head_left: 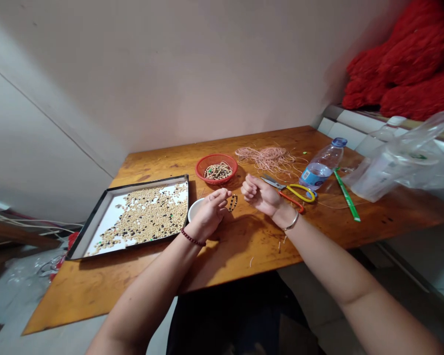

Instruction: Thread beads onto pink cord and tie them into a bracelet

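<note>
At the left, a tray (111,217) with loose beads (151,217) lies on the wooden table (77,291). Next comes a white bowl (193,210), partly behind the left hand (211,212). Its fingers are pinched together on a string of beads (234,202), which hangs just to their right. Farther away stands a red basket (216,181). The right hand (259,195) is curled closed; I cannot tell what is inside. Near its right are scissors (280,186).

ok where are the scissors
Right of centre in the head view, yellow-and-orange-handled scissors lie on the wooden table between the right hand and the blue-capped plastic bottle.
</note>
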`<state>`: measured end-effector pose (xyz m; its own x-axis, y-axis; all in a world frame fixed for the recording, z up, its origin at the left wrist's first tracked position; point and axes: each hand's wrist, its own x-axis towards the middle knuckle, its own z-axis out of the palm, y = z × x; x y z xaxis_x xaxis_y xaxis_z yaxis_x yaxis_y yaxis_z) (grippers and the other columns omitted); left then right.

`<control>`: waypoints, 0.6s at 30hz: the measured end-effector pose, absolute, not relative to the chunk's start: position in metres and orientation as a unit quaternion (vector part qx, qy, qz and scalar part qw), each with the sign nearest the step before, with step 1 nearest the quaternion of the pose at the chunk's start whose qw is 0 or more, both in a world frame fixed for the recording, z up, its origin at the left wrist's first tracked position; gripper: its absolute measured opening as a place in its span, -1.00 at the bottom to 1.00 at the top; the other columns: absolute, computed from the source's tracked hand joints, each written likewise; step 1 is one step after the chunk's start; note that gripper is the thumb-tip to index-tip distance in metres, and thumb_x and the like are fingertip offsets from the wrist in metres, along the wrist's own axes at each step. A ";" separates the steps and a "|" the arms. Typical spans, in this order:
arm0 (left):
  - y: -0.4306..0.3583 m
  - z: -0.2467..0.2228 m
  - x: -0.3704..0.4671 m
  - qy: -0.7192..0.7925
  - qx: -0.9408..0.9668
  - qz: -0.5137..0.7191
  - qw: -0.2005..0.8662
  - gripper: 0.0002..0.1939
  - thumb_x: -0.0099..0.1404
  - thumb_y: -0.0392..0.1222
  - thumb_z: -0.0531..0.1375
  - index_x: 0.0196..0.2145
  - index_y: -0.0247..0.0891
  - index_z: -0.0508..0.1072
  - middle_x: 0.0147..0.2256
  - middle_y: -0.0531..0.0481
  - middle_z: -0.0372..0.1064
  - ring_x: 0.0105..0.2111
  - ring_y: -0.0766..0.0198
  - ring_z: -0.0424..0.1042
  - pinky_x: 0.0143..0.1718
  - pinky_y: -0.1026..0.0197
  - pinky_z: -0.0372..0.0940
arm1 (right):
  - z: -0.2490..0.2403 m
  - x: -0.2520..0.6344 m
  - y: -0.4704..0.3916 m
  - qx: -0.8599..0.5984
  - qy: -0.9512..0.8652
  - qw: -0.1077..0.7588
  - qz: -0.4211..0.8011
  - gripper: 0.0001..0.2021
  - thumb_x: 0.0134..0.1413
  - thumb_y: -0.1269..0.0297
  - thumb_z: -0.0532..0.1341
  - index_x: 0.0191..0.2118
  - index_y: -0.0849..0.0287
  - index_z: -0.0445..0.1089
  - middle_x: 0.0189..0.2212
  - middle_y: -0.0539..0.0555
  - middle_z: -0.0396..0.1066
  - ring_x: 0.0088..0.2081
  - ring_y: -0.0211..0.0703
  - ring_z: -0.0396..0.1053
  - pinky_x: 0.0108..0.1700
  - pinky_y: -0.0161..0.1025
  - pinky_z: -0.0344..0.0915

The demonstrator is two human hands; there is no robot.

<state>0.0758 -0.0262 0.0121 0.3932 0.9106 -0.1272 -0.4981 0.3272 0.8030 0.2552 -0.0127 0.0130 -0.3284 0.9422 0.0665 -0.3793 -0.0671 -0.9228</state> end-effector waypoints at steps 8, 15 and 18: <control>-0.026 0.007 0.076 0.374 0.465 0.418 0.685 -0.68 0.11 0.01 0.31 -0.33 -0.32 0.47 -0.47 0.06 0.30 -0.63 0.53 0.03 -0.66 0.40 -0.12 | 0.006 0.248 -0.012 -0.324 -0.470 0.493 0.656 -0.62 0.08 -0.11 0.10 -0.45 0.13 0.22 -0.58 -0.09 0.09 -0.62 -0.36 -0.16 -0.60 -0.35 -0.14; -0.024 0.008 0.074 0.407 0.528 0.423 0.613 -0.74 0.18 0.00 0.25 -0.32 -0.27 0.48 -0.33 -0.01 0.39 -0.48 0.42 0.20 -0.50 0.39 0.06 | 0.003 0.246 -0.011 -0.354 -0.515 0.507 0.593 -0.72 0.06 0.13 0.17 -0.15 0.10 0.49 -0.30 0.02 0.47 -0.67 -0.46 -0.03 -0.63 -0.39 -0.03; -0.026 0.011 0.075 0.407 0.588 0.463 0.524 -0.79 0.19 -0.05 0.24 -0.37 -0.27 0.49 -0.38 -0.01 0.39 -0.39 0.30 0.27 -0.35 0.32 0.14 | 0.003 0.242 -0.011 -0.377 -0.580 0.518 0.503 -0.75 -0.03 0.23 0.26 -0.19 0.12 0.53 -0.24 0.08 0.53 -0.40 -0.27 0.38 -0.34 -0.30 0.30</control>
